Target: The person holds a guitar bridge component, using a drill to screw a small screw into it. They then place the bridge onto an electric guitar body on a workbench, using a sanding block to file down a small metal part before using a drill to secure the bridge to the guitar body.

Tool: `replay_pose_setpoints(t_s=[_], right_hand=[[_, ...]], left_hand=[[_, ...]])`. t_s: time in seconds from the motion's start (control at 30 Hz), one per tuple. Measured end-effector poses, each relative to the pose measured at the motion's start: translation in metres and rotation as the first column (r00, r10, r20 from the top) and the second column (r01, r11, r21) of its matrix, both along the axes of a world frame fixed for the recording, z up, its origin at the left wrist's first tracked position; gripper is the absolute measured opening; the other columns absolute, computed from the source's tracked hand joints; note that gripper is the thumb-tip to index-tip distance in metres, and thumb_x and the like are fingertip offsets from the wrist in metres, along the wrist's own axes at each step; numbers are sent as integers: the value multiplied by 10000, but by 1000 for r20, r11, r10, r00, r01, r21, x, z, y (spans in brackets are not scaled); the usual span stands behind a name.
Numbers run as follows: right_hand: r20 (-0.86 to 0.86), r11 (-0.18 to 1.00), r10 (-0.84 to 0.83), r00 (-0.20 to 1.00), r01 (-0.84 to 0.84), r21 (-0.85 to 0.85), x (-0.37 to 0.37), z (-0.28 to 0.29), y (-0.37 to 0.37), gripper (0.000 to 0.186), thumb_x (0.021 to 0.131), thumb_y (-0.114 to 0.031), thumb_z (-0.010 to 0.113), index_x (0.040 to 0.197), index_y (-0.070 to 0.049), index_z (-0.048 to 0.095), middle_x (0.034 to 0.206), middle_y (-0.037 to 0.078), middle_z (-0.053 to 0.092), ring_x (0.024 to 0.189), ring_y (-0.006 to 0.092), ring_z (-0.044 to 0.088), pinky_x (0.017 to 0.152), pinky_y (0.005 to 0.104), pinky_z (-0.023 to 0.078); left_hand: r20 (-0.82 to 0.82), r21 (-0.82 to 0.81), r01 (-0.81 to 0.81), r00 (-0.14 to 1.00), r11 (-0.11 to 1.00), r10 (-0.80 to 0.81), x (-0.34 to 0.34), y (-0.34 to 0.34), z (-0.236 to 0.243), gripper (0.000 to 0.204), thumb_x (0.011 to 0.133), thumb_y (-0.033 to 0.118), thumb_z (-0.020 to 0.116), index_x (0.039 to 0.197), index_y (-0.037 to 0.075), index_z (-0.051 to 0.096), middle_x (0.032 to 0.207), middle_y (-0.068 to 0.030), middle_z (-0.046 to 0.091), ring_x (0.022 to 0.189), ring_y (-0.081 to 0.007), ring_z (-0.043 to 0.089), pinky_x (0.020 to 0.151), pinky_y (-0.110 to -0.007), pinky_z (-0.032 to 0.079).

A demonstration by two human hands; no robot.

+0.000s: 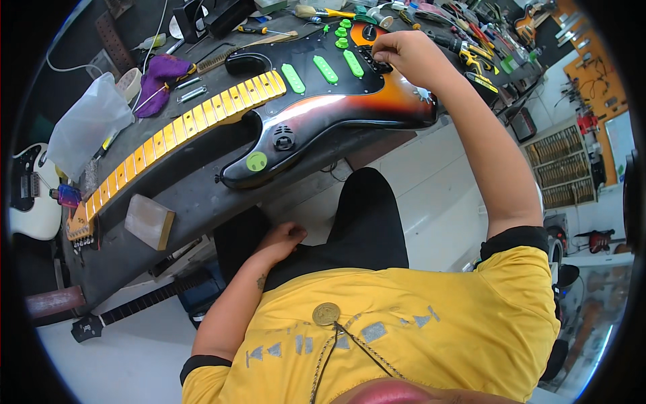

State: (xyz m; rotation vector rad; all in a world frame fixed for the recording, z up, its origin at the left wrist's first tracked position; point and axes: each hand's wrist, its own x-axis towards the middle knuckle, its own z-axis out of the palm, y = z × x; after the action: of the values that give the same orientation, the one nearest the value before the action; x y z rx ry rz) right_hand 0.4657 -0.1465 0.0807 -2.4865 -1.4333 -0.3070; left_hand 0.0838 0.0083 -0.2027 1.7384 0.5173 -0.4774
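Note:
An electric guitar [323,108] with a dark-to-orange sunburst body lies across the bench, strings off its maple neck [192,122]. Three green pickup covers [325,69] and green knobs [342,32] sit on its black pickguard. At the bridge [374,59], the fingers of my right hand [402,50] are pinched together and touch the hardware. Whatever they grip is hidden or too small to name. My left hand [282,241] rests on my lap with its fingers curled, apart from the guitar, and no object shows in it.
A purple cloth [161,81], metal springs [192,93] and a white plastic bag [94,121] lie left of the guitar. A block [149,221] is under the neck near the headstock. Screwdrivers, brushes and a yellow drill [474,57] crowd the back. A white guitar [33,195] stands far left.

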Motion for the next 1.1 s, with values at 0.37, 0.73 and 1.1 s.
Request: replay_pose_setpoints(t_s=[0.37, 0.73, 1.1], right_hand=[[132, 968, -75, 988, 103, -229, -6, 0, 10, 338, 1023, -390, 681, 1063, -73, 789, 945, 181, 760, 905, 384, 723, 831, 477, 566], [-41, 997, -79, 996, 80, 23, 14, 8, -2, 394, 1048, -365, 682, 1020, 26, 725, 753, 132, 650, 723, 225, 644, 758, 395, 551], [102, 980, 75, 992, -54, -193, 12, -5, 5, 262, 1019, -268, 692, 1052, -12, 737, 870, 173, 736, 795, 304, 712, 781, 425, 563]], left_hand=[[-20, -11, -2, 1000, 1000, 2, 1, 0, 2, 366, 1035, 291, 704, 1255, -1, 715, 1054, -106, 756, 796, -159, 691, 796, -339, 561], [-18, -28, 16, 1000, 999, -16, 2, 1, 7, 368, 1033, 313, 707, 1247, 14, 722, 1009, -77, 738, 779, -144, 670, 775, -333, 552], [10, 3, 17, 1000, 1000, -17, 4, -1, 0, 341, 1019, 320, 717, 1185, 24, 737, 950, -94, 754, 754, -173, 699, 765, -357, 560]])
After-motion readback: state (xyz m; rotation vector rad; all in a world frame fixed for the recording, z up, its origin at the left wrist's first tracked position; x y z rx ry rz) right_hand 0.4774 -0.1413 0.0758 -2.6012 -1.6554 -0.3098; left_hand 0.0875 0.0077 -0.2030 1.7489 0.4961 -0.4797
